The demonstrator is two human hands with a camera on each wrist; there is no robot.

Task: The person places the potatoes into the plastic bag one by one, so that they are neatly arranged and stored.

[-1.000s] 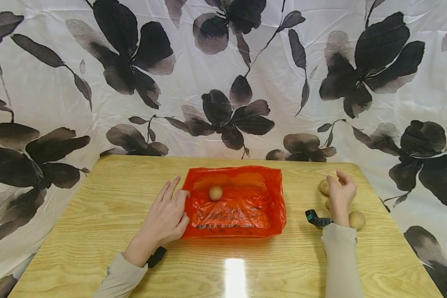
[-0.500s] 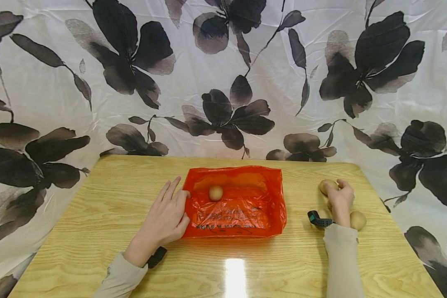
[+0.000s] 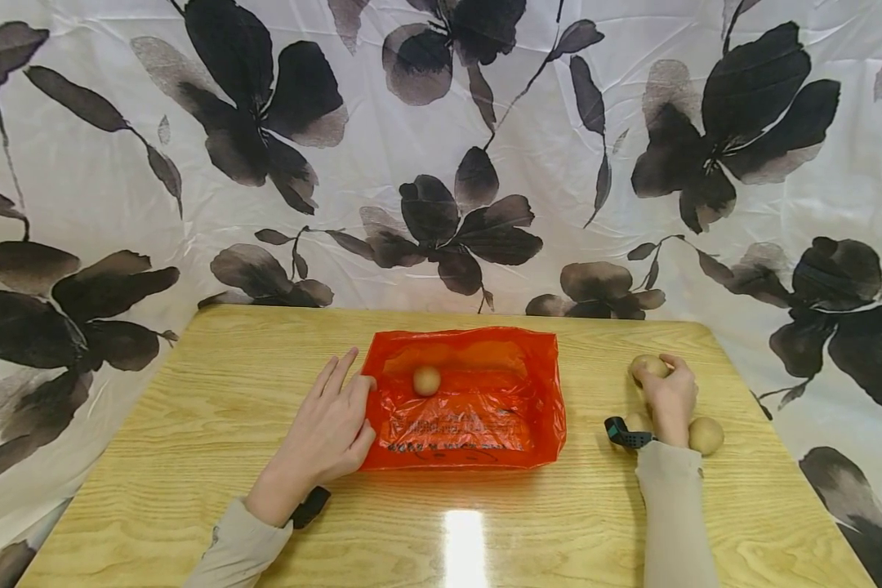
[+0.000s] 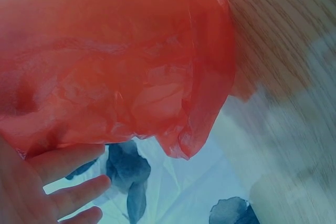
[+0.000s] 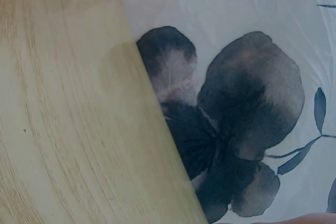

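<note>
A red plastic bag (image 3: 470,457) lies with its mouth spread wide on the table, and one potato (image 3: 426,380) sits inside it. At the bag's left edge my left hand (image 3: 323,425) holds the rim, thumb and bent forefinger against it, other fingers stretched out. The left wrist view shows those fingers (image 4: 79,192) beside the bag (image 4: 115,66). To the right, my right hand (image 3: 670,400) grips the farthest potato (image 3: 647,367), thumb on its near side. Two more potatoes, one left of the wrist (image 3: 637,422) and one right of it (image 3: 706,436), are partly covered by my arm.
The wood-grain table (image 3: 213,392) ends at a floral cloth backdrop (image 3: 441,122) behind it. The right wrist view shows mostly the table's edge (image 5: 152,140) and the cloth (image 5: 247,93). Each wrist wears a dark strap, such as the right wristband (image 3: 627,434).
My right hand has come down onto the farthest potato, and its fingers have closed around it. My left hand and the bag have stayed in place.
</note>
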